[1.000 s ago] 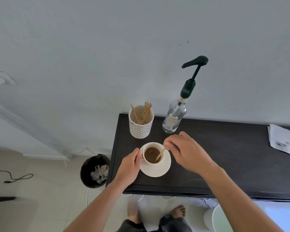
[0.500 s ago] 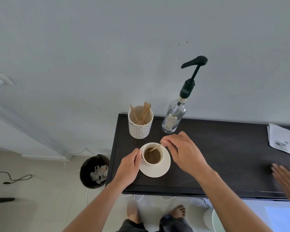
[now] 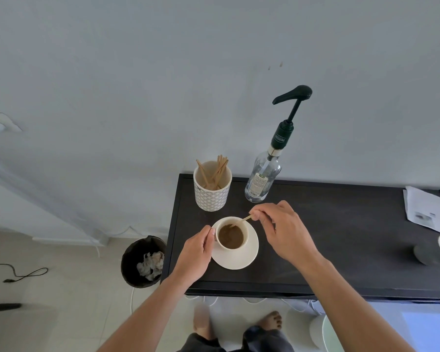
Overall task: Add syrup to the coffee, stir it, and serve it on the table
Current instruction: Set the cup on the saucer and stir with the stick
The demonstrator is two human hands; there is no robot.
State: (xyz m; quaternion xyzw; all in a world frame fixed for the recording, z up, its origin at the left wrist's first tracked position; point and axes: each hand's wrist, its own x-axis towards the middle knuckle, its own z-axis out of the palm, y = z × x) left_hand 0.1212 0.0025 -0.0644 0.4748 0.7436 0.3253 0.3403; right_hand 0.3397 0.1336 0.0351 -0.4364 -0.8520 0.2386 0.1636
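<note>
Now the stirring step looks to be in hand. A small cream ceramic cup (image 3: 231,233) of brown coffee sits on a round cream saucer (image 3: 239,257) near the left front of the black tabletop (image 3: 341,237). The right hand (image 3: 282,232) pinches the top end of a thin wooden stir stick (image 3: 240,221) between thumb and fingertips, the other fingers curled loosely; the stick slants down over the rim so its lower end dips into the coffee. The left hand (image 3: 197,251) closes its thumb and fingers against the cup's left side, probably to keep cup and saucer from sliding while the stick moves. Behind, a patterned white holder (image 3: 212,193) keeps spare wooden sticks within reach, and just to its right stands a clear glass syrup bottle with a dark green pump (image 3: 263,180), set apart from the cup. Serving is yet to come.
</note>
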